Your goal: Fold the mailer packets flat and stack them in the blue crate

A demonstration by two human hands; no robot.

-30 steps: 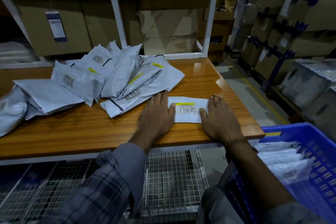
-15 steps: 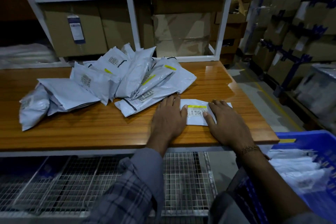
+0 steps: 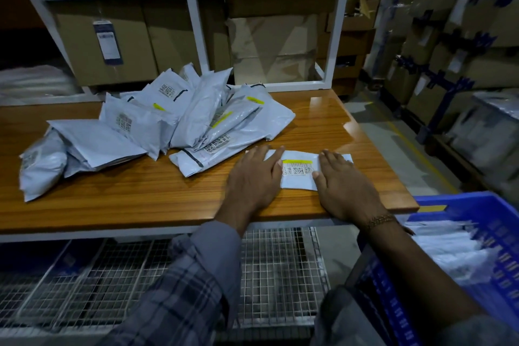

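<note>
my left hand (image 3: 252, 177) lies flat on the left end of a small folded mailer packet (image 3: 297, 177). my fingers are straight and pressed down on it. my right hand (image 3: 341, 185) lies flat on the right end of the same packet, fingers straight too, holding nothing. between my two hands i can see the packet's label with a yellow strip and little code squares. the packet sits on the wooden bench (image 3: 140, 194), near the front edge, close to me.

just behind my left hand is a big messy pile of mailer packets (image 3: 196, 121). they are grey-white and puffy, and some lean on each other. one long packet from the pile touches my left fingers. more packets (image 3: 84, 146) lie further left on the bench.

the blue crate (image 3: 477, 208) is low on my right, beside the bench and below its top. white packets (image 3: 449, 244) are already inside it, but they look blurry.

i wear a checked sleeve (image 3: 182, 289) on my left arm and a bracelet (image 3: 379, 219) on my right wrist. under the bench is a wire mesh shelf (image 3: 280, 275). behind the bench is a white rack (image 3: 193, 22) with brown cardboard boxes (image 3: 275, 45).
</note>
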